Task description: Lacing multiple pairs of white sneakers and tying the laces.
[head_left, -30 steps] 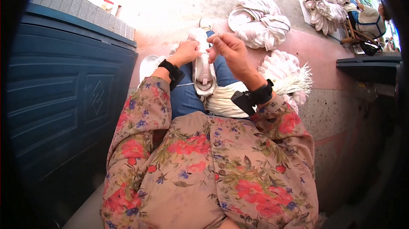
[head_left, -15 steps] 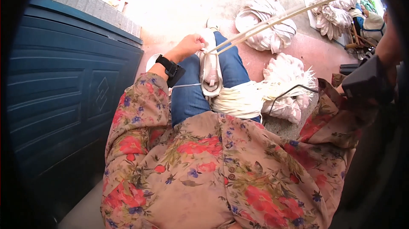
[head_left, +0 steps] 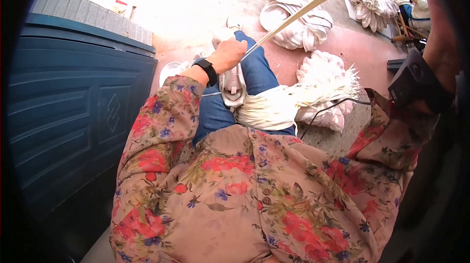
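Nearest the camera is a floral blouse (head_left: 235, 199), thin printed cloth in tan with red blooms and a row of small buttons. On the lap, over blue jeans (head_left: 254, 67), lies a bundle (head_left: 267, 108) of pale flat strips, smooth and papery, with loose ends fanning out to the right.

The left hand (head_left: 230, 55), a black band at the wrist, has its grip closed in a fist around the near end of one strip (head_left: 313, 6), just above a whitish woven piece (head_left: 232, 89) resting on the knee. That strip runs taut and straight, up and to the right, to the frame's top edge. The right hand is raised at the far right; only the forearm and a black wrist device (head_left: 416, 84) show, so its grip cannot be told.

As a judgement, the weaving looks early on: the woven piece is small and most of the bundle lies unused.

Farther out, on the reddish floor (head_left: 372, 50), sit coiled hanks (head_left: 298, 23) of the same pale material, ribbed and glossy, with more beyond near the top right. A dark blue panelled door (head_left: 73, 111) stands at the left.
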Available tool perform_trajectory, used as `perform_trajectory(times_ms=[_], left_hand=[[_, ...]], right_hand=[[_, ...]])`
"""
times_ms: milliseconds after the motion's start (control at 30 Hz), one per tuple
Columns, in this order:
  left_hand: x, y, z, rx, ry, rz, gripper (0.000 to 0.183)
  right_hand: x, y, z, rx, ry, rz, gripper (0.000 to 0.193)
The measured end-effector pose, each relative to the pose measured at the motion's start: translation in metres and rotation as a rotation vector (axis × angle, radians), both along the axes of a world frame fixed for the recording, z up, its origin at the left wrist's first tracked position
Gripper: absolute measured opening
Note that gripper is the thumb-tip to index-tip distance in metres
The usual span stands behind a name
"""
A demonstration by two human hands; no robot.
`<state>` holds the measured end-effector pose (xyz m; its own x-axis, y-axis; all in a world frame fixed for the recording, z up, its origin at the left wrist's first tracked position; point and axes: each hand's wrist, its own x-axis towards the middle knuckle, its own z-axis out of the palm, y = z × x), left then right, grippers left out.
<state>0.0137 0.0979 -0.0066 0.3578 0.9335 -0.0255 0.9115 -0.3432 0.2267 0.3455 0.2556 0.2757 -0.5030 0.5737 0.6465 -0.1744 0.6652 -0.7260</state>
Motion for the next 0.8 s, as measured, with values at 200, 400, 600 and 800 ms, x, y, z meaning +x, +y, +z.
perform_trajectory(times_ms=[200,400,600,800], left_hand=[[0.001,0.005,-0.008,-0.118,0.049,-0.018,0.007],[-0.018,0.032,0.002,-0.351,-0.185,0.101,0.021],[-0.019,0.033,0.009,-0.358,-0.11,-0.034,0.018],[0.0,0.036,0.021,-0.462,-0.055,0.016,0.012]], right_hand=[[0.029,0.001,0.004,0.048,-0.081,-0.091,0.019],[0.035,-0.002,0.017,0.107,-0.166,-0.178,0.018],[0.039,0.001,0.02,0.167,-0.242,-0.244,0.018],[0.045,0.003,0.025,0.222,-0.32,-0.31,0.017]])
